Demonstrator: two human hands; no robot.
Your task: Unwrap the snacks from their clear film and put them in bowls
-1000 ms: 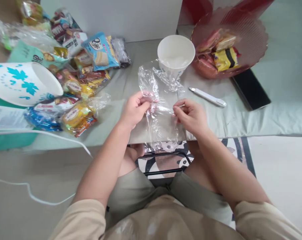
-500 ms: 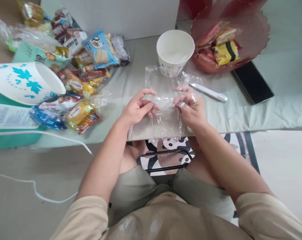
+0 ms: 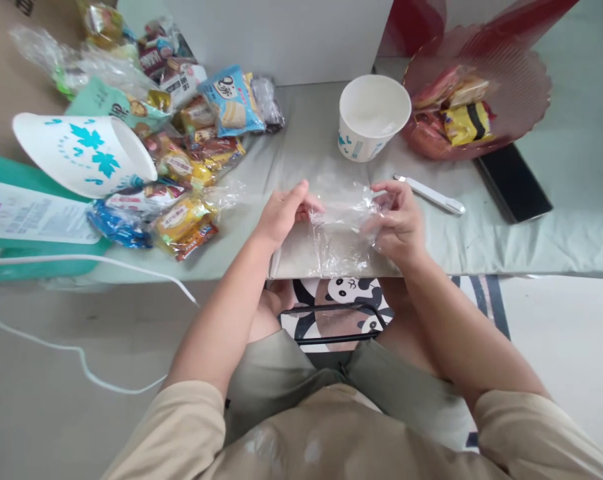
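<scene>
A clear plastic bag (image 3: pixel 338 237) hangs crinkled between my two hands above the table's front edge. My left hand (image 3: pixel 287 210) pinches its left side, thumb over the fingers. On the other side, my right hand (image 3: pixel 397 219) has its fingers curled around the bag's right edge. Just beyond the bag stands an upright white paper tub (image 3: pixel 374 117) with blue leaf prints. A white utility knife (image 3: pixel 434 195) lies to the right of my right hand.
Several wrapped snacks (image 3: pixel 181 223) are heaped at the left, beside a tipped white paper tub (image 3: pixel 86 153). A pinkish ribbed bowl (image 3: pixel 524 90) holding snack packets stands at the back right, near a black phone (image 3: pixel 515 183). White cable (image 3: pixel 131 265) crosses the left edge.
The bag's upper part has drawn back toward me, away from the upright tub. My left hand has turned, its thumb now on top. The whole view has shifted slightly.
</scene>
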